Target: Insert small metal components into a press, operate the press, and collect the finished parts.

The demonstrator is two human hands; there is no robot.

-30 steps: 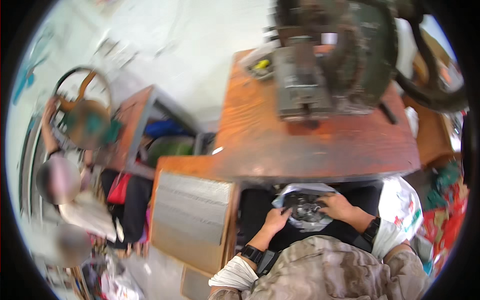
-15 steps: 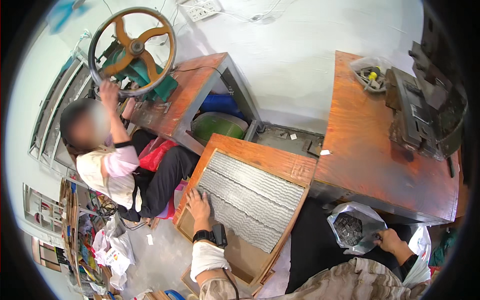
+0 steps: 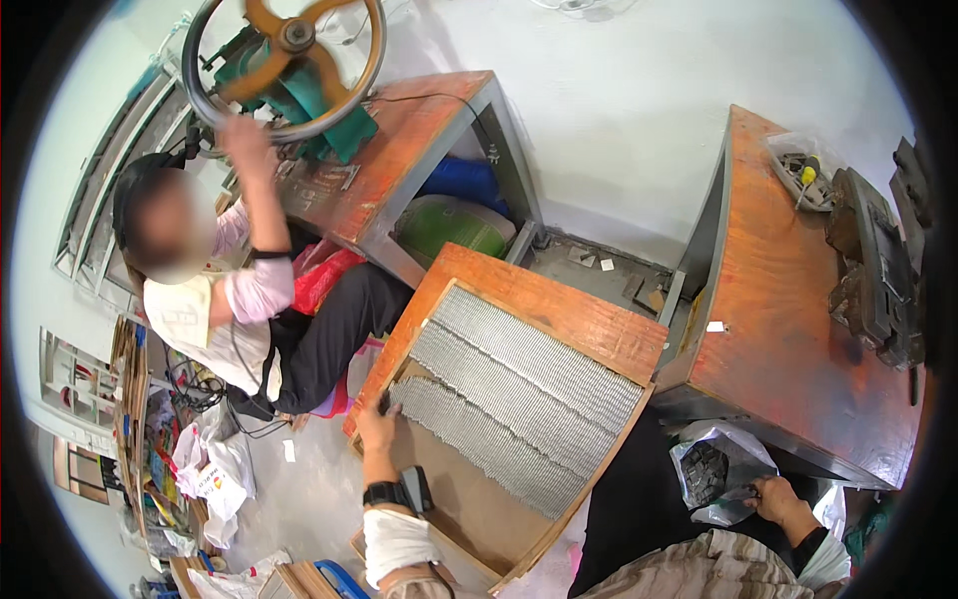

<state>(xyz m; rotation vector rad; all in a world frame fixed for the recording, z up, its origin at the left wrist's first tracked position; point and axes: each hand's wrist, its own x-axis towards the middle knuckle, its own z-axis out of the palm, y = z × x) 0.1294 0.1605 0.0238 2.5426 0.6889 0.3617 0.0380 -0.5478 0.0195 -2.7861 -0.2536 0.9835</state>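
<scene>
A shallow wooden tray (image 3: 561, 496) lies tilted across the view, packed with long, tight rows of small silvery metal pieces (image 3: 529, 384). My left hand (image 3: 377, 427) is at its left edge, beside the end of the nearest row. Its fingers are curled together, with a small dark thing at their tips that I cannot make out. On my lap sits a clear plastic bag (image 3: 736, 449) of dark grey metal pieces (image 3: 705, 473). At the bag's right rim my right hand (image 3: 781, 502) is pinched closed, with a dark bit at its fingertips, too small to name.
Left, a person (image 3: 205, 290) sits gripping a large handwheel (image 3: 296, 35) on a green machine (image 3: 317, 115). A wooden workbench (image 3: 788, 329) at right bears a dark metal machine (image 3: 878, 265) and a bag of parts (image 3: 798, 172). White plastic bags (image 3: 215, 479) lie on the floor at left.
My left hand has gone from spread over the metal pieces to curled at the tray's left edge. The right hand stays by the bag. The whole view has shifted; the other person's handwheel has turned.
</scene>
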